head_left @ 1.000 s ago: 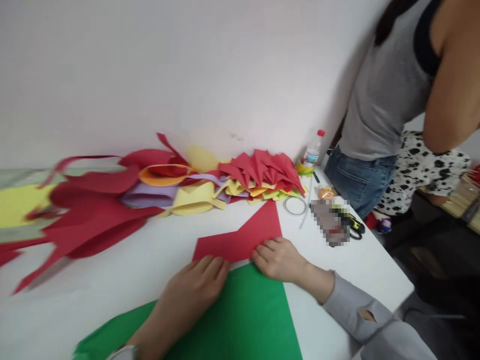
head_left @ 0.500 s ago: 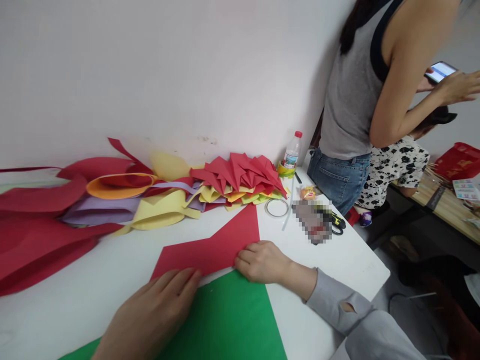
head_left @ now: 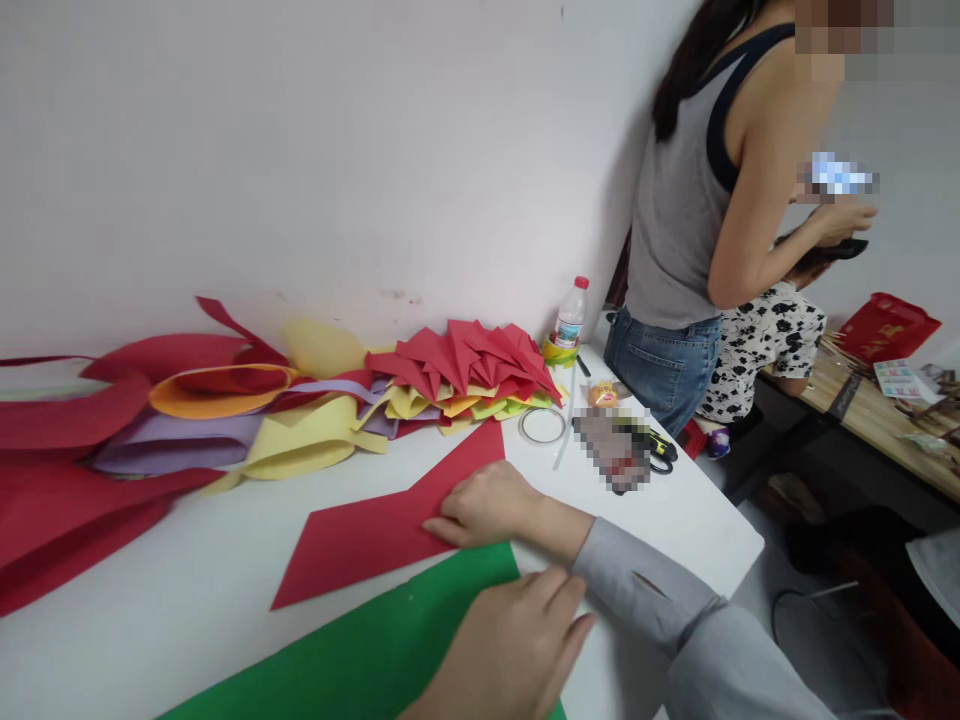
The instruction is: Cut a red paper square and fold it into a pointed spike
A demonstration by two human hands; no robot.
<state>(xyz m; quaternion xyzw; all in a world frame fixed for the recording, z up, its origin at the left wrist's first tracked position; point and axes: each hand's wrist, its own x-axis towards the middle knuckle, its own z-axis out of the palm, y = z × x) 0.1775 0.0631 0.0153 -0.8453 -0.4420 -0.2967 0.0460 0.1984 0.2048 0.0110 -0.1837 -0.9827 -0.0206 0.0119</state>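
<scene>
A folded sheet of red paper lies bent on the white table. My right hand rests on its right part, fingers curled against the paper and thumb pressed near the lower edge. My left hand is over a sheet of green paper, close to its right edge. Its fingers point to the upper right with the thumb apart, and I see nothing held in it. The green sheet lies just in front of the red one.
Behind are a pile of folded red paper, a yellow paper loop and an orange paper loop. A tape roll, a bottle and a wrapped snack stand right. A person holds a phone.
My left hand has left the red paper's left edge and moved right over the green sheet. My right hand has shifted further onto the red paper. The view has turned slightly.
</scene>
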